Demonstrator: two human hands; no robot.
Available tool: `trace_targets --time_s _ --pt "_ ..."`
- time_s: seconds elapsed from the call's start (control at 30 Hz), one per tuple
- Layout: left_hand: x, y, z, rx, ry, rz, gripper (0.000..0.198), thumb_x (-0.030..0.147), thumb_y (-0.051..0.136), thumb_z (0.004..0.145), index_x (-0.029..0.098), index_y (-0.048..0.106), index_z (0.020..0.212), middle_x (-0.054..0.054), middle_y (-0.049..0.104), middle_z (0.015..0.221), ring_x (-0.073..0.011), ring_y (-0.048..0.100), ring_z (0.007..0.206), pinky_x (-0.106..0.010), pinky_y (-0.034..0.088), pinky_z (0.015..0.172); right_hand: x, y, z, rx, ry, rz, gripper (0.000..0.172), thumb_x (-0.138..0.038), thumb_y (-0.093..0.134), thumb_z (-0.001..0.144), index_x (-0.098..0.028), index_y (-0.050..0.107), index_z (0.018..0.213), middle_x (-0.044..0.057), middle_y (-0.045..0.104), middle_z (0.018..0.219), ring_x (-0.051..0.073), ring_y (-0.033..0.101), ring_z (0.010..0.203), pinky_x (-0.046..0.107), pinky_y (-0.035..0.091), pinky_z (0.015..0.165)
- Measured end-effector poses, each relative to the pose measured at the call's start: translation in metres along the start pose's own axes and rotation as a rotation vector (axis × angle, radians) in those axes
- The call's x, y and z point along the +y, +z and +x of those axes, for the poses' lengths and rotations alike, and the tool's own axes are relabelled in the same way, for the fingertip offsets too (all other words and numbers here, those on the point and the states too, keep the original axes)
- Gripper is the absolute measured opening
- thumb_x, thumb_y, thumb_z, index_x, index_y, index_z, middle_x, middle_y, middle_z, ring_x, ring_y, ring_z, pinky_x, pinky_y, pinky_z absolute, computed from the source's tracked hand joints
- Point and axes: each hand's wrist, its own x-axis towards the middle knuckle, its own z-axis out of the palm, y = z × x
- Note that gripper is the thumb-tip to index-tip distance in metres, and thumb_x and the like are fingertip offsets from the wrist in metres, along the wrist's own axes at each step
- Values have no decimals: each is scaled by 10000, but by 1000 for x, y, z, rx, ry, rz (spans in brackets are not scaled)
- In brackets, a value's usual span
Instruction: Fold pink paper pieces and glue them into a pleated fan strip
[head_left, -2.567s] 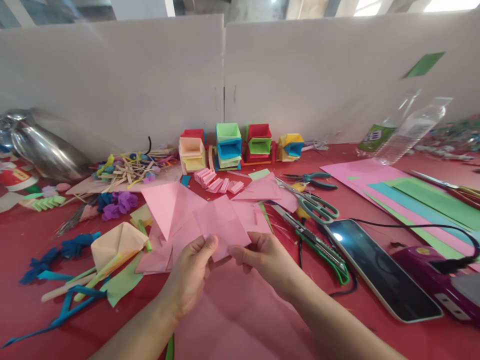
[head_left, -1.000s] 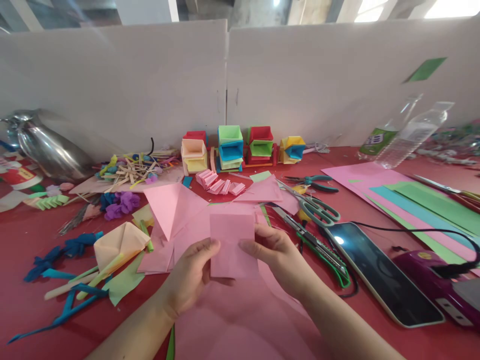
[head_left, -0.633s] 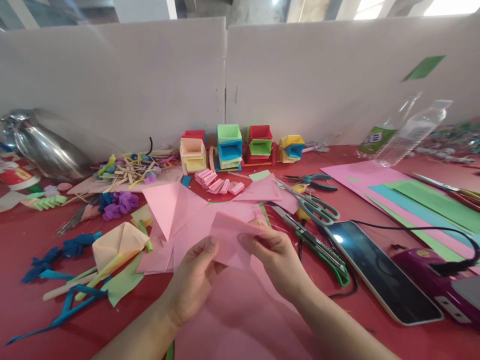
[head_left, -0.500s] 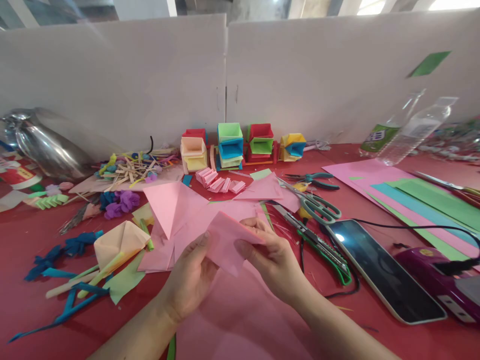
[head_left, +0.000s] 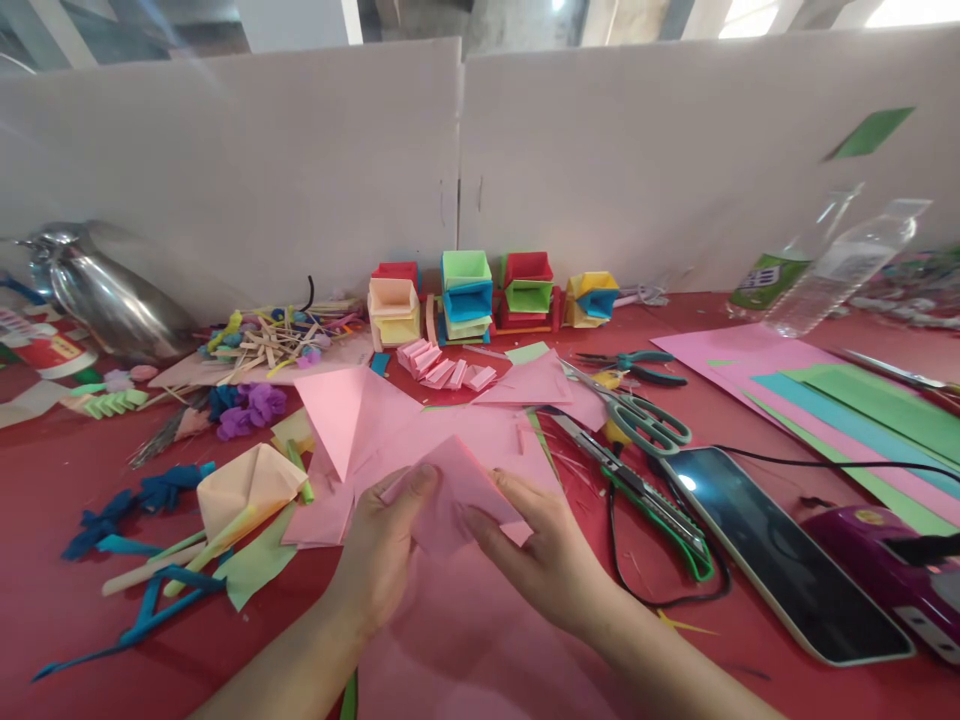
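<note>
Between my hands is a small folded piece of pink paper (head_left: 459, 490), held above larger pink sheets (head_left: 480, 620) on the red table. My left hand (head_left: 390, 545) grips its left side, thumb on top and fingers underneath. On the opposite edge, my right hand (head_left: 536, 545) pinches the paper between thumb and fingers. A pink folded paper cone (head_left: 334, 415) stands just behind my left hand. Farther back lie several small folded pink strips (head_left: 442, 367) in a curved row.
Colourful paper boxes (head_left: 466, 290) line the white partition. A utility knife (head_left: 637, 500), scissors (head_left: 637, 415), pliers (head_left: 637, 365) and a phone (head_left: 780, 550) lie to the right. Coloured sheets (head_left: 847, 400) and plastic bottles (head_left: 847, 265) sit beyond; a metal jug (head_left: 112, 290) stands left.
Both hands have come slightly lower with the pink paper. The paper has turned a little, and my right fingers have shifted along its edge. The whole view has moved slightly.
</note>
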Motion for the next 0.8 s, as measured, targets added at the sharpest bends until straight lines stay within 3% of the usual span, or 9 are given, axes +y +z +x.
trace_targets --time_s 0.2,0.33,0.47,0.67,0.8 --pt "0 -1 0 13 29 136 194 349 602 797 175 686 805 -4 680 752 -164 603 741 -230 453 647 -1 -1 1 -22 201 83 157 -272 478 877 -169 588 832 17 581 736 133 525 671 217 419 603" --pt "-1 -3 0 13 44 140 214 356 608 795 183 674 902 -11 666 792 -150 584 749 -217 444 631 -2 -1 2 5 194 127 134 -253 492 868 -168 584 820 6 601 753 126 542 671 207 415 589" --pt "-2 -7 2 89 61 147 160 335 655 761 183 666 810 19 621 696 -106 545 662 -193 431 602 0 0 3 17 196 169 144 -257 498 867 -166 602 827 5 599 748 128 549 691 211 422 600" --pt "-2 -5 3 84 38 46 137 313 656 764 185 664 717 35 588 621 -80 521 597 -174 414 564 4 1 2 32 326 371 207 -345 534 854 -190 589 980 7 622 803 139 577 722 233 462 628" --pt "-3 -6 2 61 13 52 153 328 633 781 181 672 760 20 618 664 -88 535 591 -182 406 548 7 1 2 40 404 395 210 -370 590 808 -175 584 885 -3 606 735 126 552 649 232 454 591"
